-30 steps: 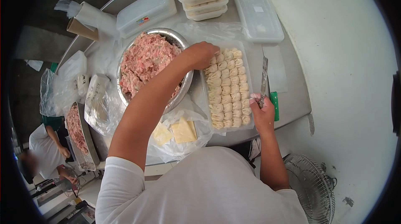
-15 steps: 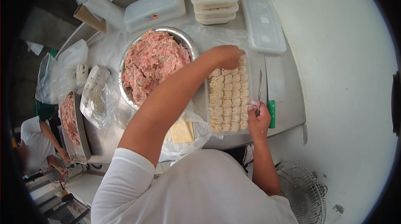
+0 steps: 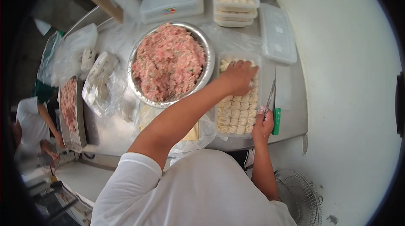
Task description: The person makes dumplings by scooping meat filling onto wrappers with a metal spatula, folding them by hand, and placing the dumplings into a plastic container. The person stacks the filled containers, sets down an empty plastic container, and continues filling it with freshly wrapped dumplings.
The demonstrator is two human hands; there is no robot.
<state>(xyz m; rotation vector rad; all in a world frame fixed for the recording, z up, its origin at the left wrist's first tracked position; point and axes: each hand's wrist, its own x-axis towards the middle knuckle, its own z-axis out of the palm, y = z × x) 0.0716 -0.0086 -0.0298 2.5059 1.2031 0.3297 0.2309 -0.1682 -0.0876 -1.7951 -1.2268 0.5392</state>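
My left hand [image 3: 239, 77] reaches over the plastic tray [image 3: 218, 121] of pleated dumplings [image 3: 236, 114]. Its fingers are spread flat on the dumplings at the far end, covering some of them. The dumplings sit in close rows. By the tray's near right corner, my right hand [image 3: 262, 127] is closed around a narrow metal spreading tool [image 3: 271, 93], its blade pointing away from me. Just right of that hand lies a green handle [image 3: 276, 121]. Left of the tray stands a metal bowl [image 3: 209, 63] heaped with minced meat filling [image 3: 168, 61].
Stacked dumpling trays [image 3: 235, 9] and lidded plastic boxes [image 3: 172, 4], [image 3: 278, 32] stand at the back. Yellow wrappers [image 3: 193, 133] lie under my left forearm. Plastic-wrapped packs [image 3: 100, 82] and a meat pan [image 3: 78, 120] are left, near another person [image 3: 31, 120]. A wire fan [image 3: 297, 196] stands below right.
My left hand has come from the tray's far right corner back over the dumplings, its bunched fingers now spread. My right hand still grips the tool. The whole view has shifted slightly.
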